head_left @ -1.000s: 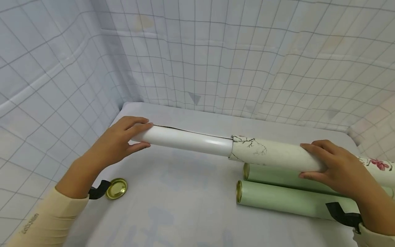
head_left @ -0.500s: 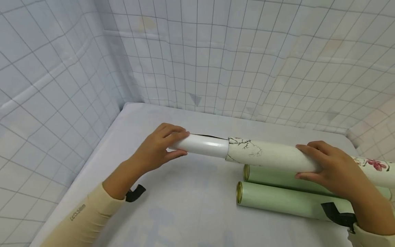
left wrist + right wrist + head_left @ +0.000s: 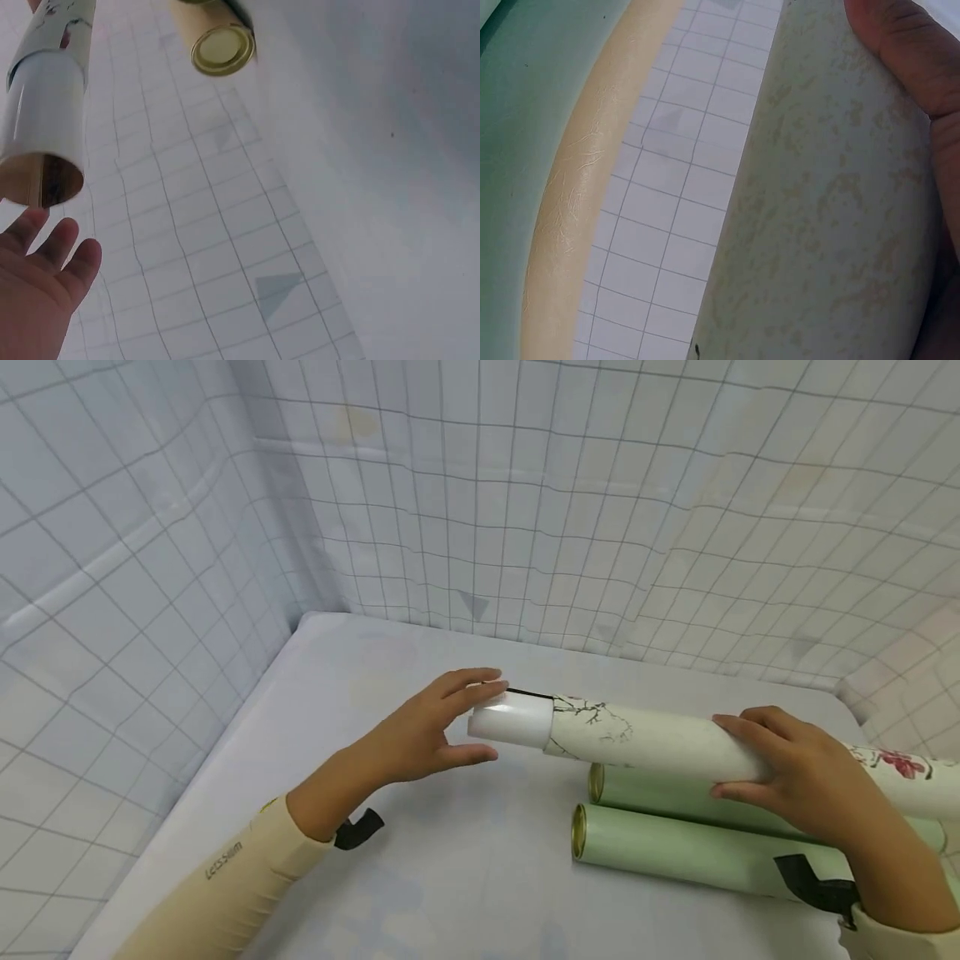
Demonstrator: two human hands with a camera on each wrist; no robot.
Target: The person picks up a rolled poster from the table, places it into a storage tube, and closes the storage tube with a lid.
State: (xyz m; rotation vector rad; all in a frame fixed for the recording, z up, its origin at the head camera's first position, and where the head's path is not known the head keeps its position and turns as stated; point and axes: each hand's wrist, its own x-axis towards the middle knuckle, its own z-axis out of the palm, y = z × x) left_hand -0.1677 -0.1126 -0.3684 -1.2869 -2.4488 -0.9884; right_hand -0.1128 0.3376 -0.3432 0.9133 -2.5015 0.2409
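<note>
My right hand grips a long cream cardboard tube printed with dark branches and red blossoms, holding it level above the table. A glossy white rolled sheet sticks a short way out of the tube's left end. By that end is my left hand, its fingers extended and its thumb apart below. In the left wrist view, the left fingertips lie close to the open end of the white roll; whether they touch it I cannot tell. The roll looks hollow, with a dark edge inside.
Two pale green tubes with gold-rimmed ends, a front one and a rear one, lie side by side under the cream tube. A white cloth covers the table. Grid-patterned curtains enclose the back and sides.
My left hand has moved right, and the white roll has slid most of its length into the cream tube. The left fingers have since loosened. A gold lid is now mostly hidden behind the left forearm.
</note>
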